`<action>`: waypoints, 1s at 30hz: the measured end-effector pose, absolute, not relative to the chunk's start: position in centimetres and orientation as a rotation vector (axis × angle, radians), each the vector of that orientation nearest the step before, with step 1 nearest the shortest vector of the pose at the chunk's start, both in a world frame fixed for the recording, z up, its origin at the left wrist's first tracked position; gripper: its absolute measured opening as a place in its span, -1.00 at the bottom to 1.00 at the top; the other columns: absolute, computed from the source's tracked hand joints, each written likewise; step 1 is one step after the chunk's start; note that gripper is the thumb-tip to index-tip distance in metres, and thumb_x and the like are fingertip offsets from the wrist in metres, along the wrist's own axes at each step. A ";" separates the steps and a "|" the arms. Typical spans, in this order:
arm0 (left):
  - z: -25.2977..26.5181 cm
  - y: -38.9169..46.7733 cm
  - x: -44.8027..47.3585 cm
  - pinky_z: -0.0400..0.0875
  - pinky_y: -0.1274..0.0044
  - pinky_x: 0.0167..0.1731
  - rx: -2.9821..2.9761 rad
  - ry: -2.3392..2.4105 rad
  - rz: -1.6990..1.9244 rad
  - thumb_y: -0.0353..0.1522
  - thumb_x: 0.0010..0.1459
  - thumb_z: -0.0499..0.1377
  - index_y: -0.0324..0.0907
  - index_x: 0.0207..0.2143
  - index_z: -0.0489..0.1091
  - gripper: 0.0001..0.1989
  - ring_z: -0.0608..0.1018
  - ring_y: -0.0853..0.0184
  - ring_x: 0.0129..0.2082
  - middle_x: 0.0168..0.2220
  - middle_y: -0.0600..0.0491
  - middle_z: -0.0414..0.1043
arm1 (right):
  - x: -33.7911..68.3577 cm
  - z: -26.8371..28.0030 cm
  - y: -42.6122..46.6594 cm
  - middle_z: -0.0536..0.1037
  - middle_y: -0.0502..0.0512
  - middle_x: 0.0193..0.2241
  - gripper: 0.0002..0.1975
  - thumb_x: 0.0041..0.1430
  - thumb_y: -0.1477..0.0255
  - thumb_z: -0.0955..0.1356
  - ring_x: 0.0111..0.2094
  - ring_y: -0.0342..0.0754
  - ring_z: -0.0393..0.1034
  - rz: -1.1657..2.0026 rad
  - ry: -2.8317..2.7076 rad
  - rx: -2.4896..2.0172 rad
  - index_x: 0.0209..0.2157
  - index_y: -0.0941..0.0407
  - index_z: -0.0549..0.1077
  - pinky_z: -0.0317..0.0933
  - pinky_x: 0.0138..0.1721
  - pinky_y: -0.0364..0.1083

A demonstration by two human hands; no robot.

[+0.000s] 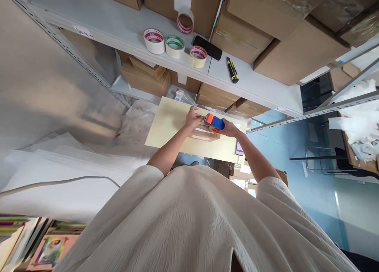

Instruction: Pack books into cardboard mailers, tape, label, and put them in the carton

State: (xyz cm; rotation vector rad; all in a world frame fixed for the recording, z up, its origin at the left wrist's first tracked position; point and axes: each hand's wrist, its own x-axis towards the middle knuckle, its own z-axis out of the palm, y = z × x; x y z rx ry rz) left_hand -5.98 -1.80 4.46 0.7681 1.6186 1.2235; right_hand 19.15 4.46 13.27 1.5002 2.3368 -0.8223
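A small brown cardboard box (209,135) with white labels on its side lies on the pale yellow tabletop (166,124). Over its upper side is a blue and orange tape dispenser (218,123), tilted, with a roll in it. My right hand (229,128) is closed around the dispenser's blue right end. My left hand (192,117) is at the box's far left end, fingers bent and close to the orange part. Whether those fingers pinch cardboard or tape is too small to make out. A phone (239,148) with a lit screen lies by my right wrist.
Beyond the table runs a grey shelf (254,80) holding several tape rolls (154,41), a black phone (207,47), a yellow and black utility knife (232,70) and large cartons (299,47). White foam sheets (74,165) are stacked at left. A chair (340,161) stands at right.
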 end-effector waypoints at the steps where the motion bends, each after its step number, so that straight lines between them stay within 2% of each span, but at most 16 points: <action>1: 4.4 -2.0 -6.8 0.58 0.43 -0.20 0.731 1.614 1.217 -0.48 0.08 0.45 -0.02 0.16 0.37 -0.37 0.72 0.25 -0.34 -0.36 0.19 0.66 | 18.8 13.6 4.6 0.68 0.12 -0.14 -0.43 0.13 0.07 0.62 -0.11 0.16 0.55 -0.779 2.341 1.465 0.01 -0.01 0.41 0.39 -0.06 0.04; 8: 3.1 -4.5 -13.3 0.54 0.43 -0.18 0.498 1.661 1.273 -0.54 0.03 0.42 0.00 -0.02 0.28 -0.45 0.69 0.25 -0.34 -0.44 0.24 0.54 | 17.6 14.7 5.3 0.70 0.18 -0.14 -0.45 0.20 -0.03 0.58 -0.08 0.25 0.59 -0.595 2.315 1.356 0.00 0.00 0.42 0.34 0.12 0.14; 13: 1.3 -6.0 -14.6 0.52 0.43 -0.12 0.441 1.641 1.298 -0.53 -0.03 0.40 -0.02 -0.06 0.27 -0.46 0.69 0.26 -0.30 -0.48 0.26 0.53 | 16.1 14.2 5.3 0.72 0.23 -0.08 -0.51 0.25 0.06 0.56 -0.03 0.26 0.62 -0.499 2.353 1.260 0.02 0.03 0.42 0.27 0.24 0.16; 16: 0.4 -6.3 -14.8 0.55 0.42 -0.09 0.417 1.615 1.324 -0.51 -0.04 0.40 -0.03 -0.03 0.29 -0.45 0.69 0.27 -0.31 -0.47 0.25 0.55 | 15.0 14.2 5.3 0.72 0.25 -0.06 -0.55 0.26 0.14 0.54 0.00 0.27 0.62 -0.447 2.343 1.225 0.04 0.04 0.42 0.25 0.25 0.16; 23: -2.2 -7.5 -15.0 0.60 0.39 -0.12 0.360 1.584 1.323 -0.47 -0.07 0.46 -0.07 0.07 0.39 -0.37 0.73 0.22 -0.29 -0.42 0.17 0.61 | 13.1 15.0 5.0 0.73 0.28 -0.03 -0.53 0.28 0.12 0.52 0.04 0.31 0.63 -0.360 2.289 1.193 0.09 0.05 0.44 0.25 0.24 0.17; 30: -5.0 -6.9 -13.6 0.59 0.37 -0.06 0.278 1.608 1.311 -0.39 -0.02 0.48 -0.07 0.03 0.47 -0.46 0.73 0.20 -0.27 -0.43 0.20 0.55 | 12.2 15.6 4.6 0.73 0.29 0.00 -0.56 0.25 0.22 0.53 0.06 0.32 0.62 -0.317 2.244 1.193 0.08 0.05 0.45 0.26 0.22 0.14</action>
